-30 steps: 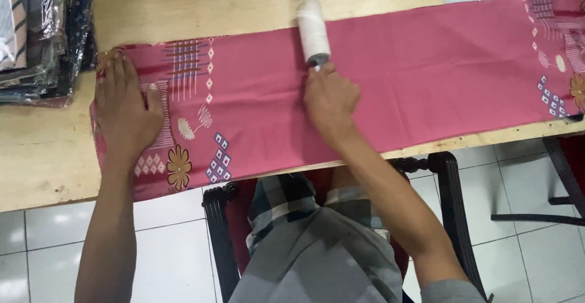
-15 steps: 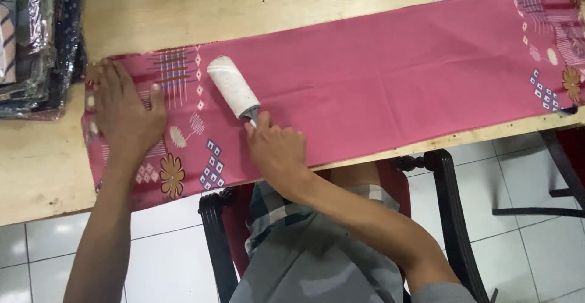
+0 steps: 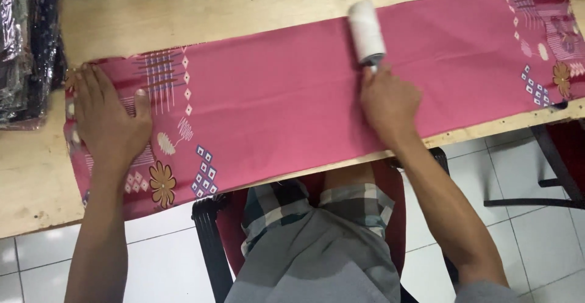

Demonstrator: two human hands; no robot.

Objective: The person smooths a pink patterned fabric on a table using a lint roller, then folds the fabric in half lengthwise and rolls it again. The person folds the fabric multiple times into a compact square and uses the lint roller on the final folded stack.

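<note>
Your right hand (image 3: 390, 99) is closed around the handle of a lint roller (image 3: 367, 32), and the white roll of it lies on the pink patterned cloth (image 3: 286, 96), near the far edge of the cloth and a little right of its middle. The handle is hidden almost completely inside your fist; only a small grey part shows between the hand and the roll. The roll points away from you, slightly tilted to the left.

Your left hand (image 3: 109, 117) is open and grasps nothing. It is pressed flat on the left end of the cloth, fingers spread, over the printed part with white lines, diamonds and a brown flower. The two hands are well apart.

The cloth lies stretched as a long band across the wooden table (image 3: 244, 4), and its near edge hangs a little over the table edge at the left. At the far left of the table there is a stack of folded fabrics in plastic (image 3: 24, 47), just beside the cloth end. Under the table you see your knees in checked shorts and a dark chair (image 3: 210, 242) on the white tiled floor (image 3: 530, 242).
</note>
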